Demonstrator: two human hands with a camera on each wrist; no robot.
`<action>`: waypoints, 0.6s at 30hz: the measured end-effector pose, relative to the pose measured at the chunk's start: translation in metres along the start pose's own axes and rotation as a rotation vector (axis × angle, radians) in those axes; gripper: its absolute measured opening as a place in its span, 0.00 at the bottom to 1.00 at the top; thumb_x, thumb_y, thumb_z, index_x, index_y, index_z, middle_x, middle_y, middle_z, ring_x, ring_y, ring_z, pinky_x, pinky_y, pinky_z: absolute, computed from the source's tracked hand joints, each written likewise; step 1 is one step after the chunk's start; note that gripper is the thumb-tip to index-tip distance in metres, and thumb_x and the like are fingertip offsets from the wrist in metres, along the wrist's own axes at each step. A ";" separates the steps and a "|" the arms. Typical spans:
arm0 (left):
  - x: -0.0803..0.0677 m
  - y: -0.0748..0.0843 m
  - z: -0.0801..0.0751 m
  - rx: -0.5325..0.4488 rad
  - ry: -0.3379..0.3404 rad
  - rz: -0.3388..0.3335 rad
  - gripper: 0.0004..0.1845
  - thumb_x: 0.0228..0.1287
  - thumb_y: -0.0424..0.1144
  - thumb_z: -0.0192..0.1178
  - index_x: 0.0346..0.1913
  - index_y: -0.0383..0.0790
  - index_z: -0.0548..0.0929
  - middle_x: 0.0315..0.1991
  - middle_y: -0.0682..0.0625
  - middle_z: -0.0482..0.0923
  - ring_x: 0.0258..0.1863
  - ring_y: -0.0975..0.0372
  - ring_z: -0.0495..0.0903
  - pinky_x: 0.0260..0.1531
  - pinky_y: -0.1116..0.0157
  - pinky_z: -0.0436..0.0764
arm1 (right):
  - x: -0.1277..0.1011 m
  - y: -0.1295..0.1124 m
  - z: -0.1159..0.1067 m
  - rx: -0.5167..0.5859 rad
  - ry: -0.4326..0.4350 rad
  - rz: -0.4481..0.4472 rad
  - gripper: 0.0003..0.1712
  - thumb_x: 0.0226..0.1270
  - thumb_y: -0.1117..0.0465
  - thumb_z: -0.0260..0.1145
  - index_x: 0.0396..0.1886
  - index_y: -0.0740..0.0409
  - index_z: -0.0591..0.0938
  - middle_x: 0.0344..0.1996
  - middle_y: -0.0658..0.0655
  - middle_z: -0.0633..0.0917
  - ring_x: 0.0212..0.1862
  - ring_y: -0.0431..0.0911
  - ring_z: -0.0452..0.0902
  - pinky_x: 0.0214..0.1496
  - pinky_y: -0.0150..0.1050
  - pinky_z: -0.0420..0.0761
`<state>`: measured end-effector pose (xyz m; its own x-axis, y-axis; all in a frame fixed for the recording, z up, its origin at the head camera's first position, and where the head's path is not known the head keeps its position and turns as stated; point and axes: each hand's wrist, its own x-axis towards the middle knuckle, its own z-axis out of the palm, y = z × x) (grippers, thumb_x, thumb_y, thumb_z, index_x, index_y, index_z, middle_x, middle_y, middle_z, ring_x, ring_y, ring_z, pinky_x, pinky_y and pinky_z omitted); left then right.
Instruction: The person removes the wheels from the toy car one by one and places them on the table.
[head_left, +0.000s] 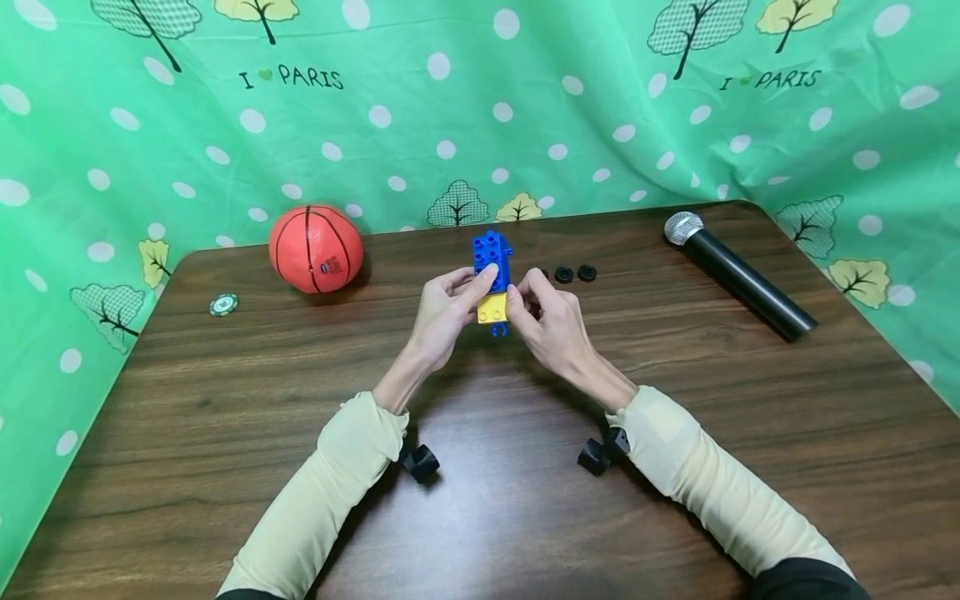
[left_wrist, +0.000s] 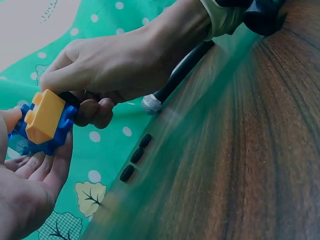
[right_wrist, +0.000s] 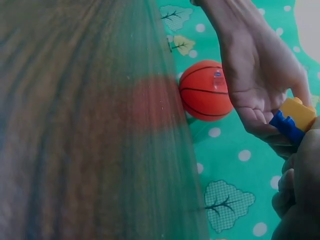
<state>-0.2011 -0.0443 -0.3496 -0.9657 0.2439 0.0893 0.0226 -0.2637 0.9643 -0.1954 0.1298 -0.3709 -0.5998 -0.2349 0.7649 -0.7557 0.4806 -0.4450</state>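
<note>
Above the middle of the table, my left hand (head_left: 442,315) grips a toy-brick vehicle, its thumb on the studded blue base (head_left: 489,250). A yellow brick (head_left: 492,308) sits on that base, and a small blue hook (head_left: 498,330) sticks out at the near end. My right hand (head_left: 553,323) is at the vehicle's right side, thumb and fingers pinching a small black wheel (left_wrist: 70,98) against the blue base. Most of this wheel is hidden by the fingers. In the right wrist view, the left hand (right_wrist: 260,75) supports the vehicle from below.
Several matching black wheels (head_left: 587,272) lie just beyond my right hand. A red toy basketball (head_left: 316,249) and a poker chip (head_left: 223,304) are at the left. A black microphone (head_left: 750,283) lies at the right. Behind the table (head_left: 225,433) hangs a green curtain (head_left: 405,142).
</note>
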 end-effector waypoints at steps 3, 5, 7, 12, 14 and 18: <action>-0.001 0.000 0.000 0.013 0.002 0.014 0.21 0.78 0.39 0.58 0.59 0.21 0.79 0.50 0.33 0.85 0.40 0.60 0.86 0.44 0.63 0.86 | 0.000 0.000 0.000 -0.007 -0.010 -0.014 0.10 0.75 0.63 0.57 0.31 0.60 0.70 0.19 0.50 0.72 0.20 0.40 0.65 0.20 0.32 0.64; -0.001 0.001 0.000 0.019 0.001 0.014 0.21 0.78 0.38 0.58 0.59 0.21 0.79 0.50 0.33 0.85 0.40 0.60 0.86 0.43 0.64 0.86 | 0.000 0.001 0.000 -0.004 -0.019 -0.019 0.09 0.74 0.64 0.56 0.31 0.60 0.70 0.19 0.51 0.72 0.20 0.40 0.65 0.20 0.32 0.64; 0.000 0.003 -0.001 0.021 -0.005 0.008 0.21 0.78 0.38 0.58 0.59 0.21 0.78 0.50 0.32 0.85 0.40 0.60 0.86 0.43 0.64 0.86 | 0.001 0.001 -0.001 0.007 -0.032 -0.024 0.09 0.73 0.65 0.57 0.31 0.60 0.70 0.19 0.51 0.72 0.20 0.40 0.65 0.20 0.32 0.64; 0.000 0.007 -0.006 0.028 -0.040 -0.035 0.22 0.77 0.39 0.59 0.61 0.21 0.78 0.50 0.33 0.85 0.40 0.59 0.86 0.46 0.63 0.86 | 0.001 0.001 -0.002 0.044 -0.070 -0.043 0.07 0.72 0.66 0.56 0.31 0.60 0.70 0.19 0.51 0.73 0.20 0.39 0.65 0.21 0.31 0.63; 0.001 0.008 -0.008 0.026 -0.060 -0.051 0.23 0.77 0.40 0.58 0.62 0.22 0.77 0.50 0.34 0.85 0.40 0.59 0.86 0.45 0.63 0.86 | 0.001 0.001 -0.002 0.053 -0.077 -0.049 0.07 0.71 0.66 0.55 0.31 0.60 0.71 0.18 0.51 0.73 0.20 0.40 0.64 0.20 0.31 0.62; 0.003 0.006 -0.014 -0.005 -0.097 -0.083 0.24 0.79 0.41 0.56 0.63 0.22 0.77 0.47 0.36 0.84 0.38 0.59 0.85 0.41 0.65 0.86 | 0.002 0.001 -0.004 0.098 -0.102 -0.029 0.06 0.73 0.68 0.56 0.33 0.61 0.72 0.20 0.51 0.74 0.21 0.42 0.66 0.22 0.32 0.64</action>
<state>-0.2071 -0.0582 -0.3466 -0.9347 0.3538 0.0329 -0.0582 -0.2438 0.9681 -0.1957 0.1333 -0.3680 -0.5973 -0.3349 0.7288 -0.7921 0.3890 -0.4704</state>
